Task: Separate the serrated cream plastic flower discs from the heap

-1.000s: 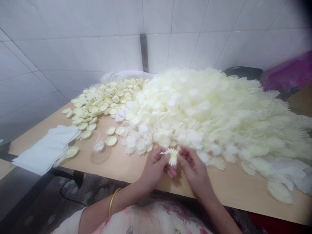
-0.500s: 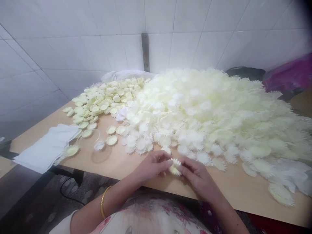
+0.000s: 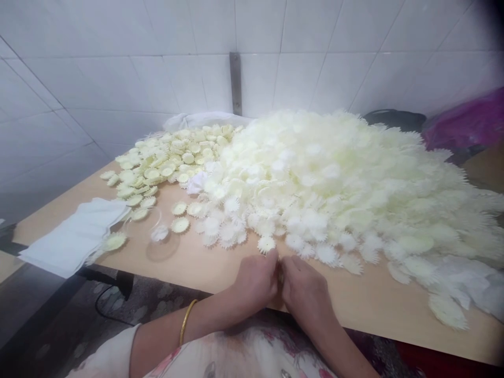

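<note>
My left hand (image 3: 258, 278) and my right hand (image 3: 305, 286) are pressed together at the front edge of the table, thumbs up and fingers curled in. Between them is a pale yellow artificial flower, almost wholly covered by the fingers. Just beyond my left thumb lies a cream scalloped flower disc (image 3: 266, 244), flat on the table. A great heap of thin cream petal pieces (image 3: 334, 173) rises behind both hands.
Thicker cream flower discs (image 3: 169, 157) are piled at the back left. Folded white sheets (image 3: 74, 239) overhang the table's left front edge. A clear round lid or ring (image 3: 161, 249) holds a small white piece. A magenta bag (image 3: 466, 121) sits at the far right.
Both hands have turned inward and closed together, hiding the flower that showed between the fingertips. My left hand has shifted slightly right, uncovering the disc beyond it.
</note>
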{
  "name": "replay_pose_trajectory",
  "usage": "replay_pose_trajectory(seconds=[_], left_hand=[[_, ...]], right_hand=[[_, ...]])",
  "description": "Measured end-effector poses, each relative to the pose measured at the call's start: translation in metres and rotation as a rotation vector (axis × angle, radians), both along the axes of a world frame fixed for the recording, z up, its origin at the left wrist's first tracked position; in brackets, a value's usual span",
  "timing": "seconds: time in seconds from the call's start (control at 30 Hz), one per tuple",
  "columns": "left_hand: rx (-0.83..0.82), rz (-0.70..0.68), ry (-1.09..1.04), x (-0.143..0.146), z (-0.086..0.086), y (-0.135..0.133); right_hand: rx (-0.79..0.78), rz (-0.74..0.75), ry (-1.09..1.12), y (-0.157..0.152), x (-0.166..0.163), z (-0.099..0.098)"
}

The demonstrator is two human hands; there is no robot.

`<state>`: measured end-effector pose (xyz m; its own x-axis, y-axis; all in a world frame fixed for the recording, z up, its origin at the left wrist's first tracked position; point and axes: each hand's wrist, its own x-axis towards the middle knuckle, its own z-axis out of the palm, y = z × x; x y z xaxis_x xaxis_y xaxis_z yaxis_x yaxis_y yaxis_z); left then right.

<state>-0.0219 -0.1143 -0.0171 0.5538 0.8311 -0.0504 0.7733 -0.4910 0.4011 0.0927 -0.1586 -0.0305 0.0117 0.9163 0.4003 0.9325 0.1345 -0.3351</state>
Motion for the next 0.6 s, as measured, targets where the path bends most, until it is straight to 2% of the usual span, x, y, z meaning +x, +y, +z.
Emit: replay_pose_trajectory(seconds=[0.17, 0.23, 0.3, 0.4, 0.5, 0.6], left_hand=[[0.124, -0.025, 0.073, -0.002, -0.002, 0.002], [0.153, -0.042, 0.111, -0.002, -0.003, 0.000], [0.167, -0.065, 0.156, -0.001, -0.004, -0.002], [0.189, -0.138, 0.174, 0.000, -0.009, -0.005], [0.226, -0.182, 0.125, -0.003, -0.014, -0.006], [0.274, -0.218, 0.010, -0.011, -0.016, -0.006]], right_hand=[[-0.073, 0.093, 0.289, 0.001, 0.017, 0.010], [-0.096, 0.124, 0.321, -0.001, 0.019, 0.012], [-0.078, 0.125, 0.261, -0.003, 0.016, 0.011], [0.068, 0.094, 0.051, -0.006, 0.006, 0.005], [0.215, 0.090, -0.128, -0.008, -0.001, 0.000], [0.248, 0.122, -0.190, -0.010, 0.000, -0.002]])
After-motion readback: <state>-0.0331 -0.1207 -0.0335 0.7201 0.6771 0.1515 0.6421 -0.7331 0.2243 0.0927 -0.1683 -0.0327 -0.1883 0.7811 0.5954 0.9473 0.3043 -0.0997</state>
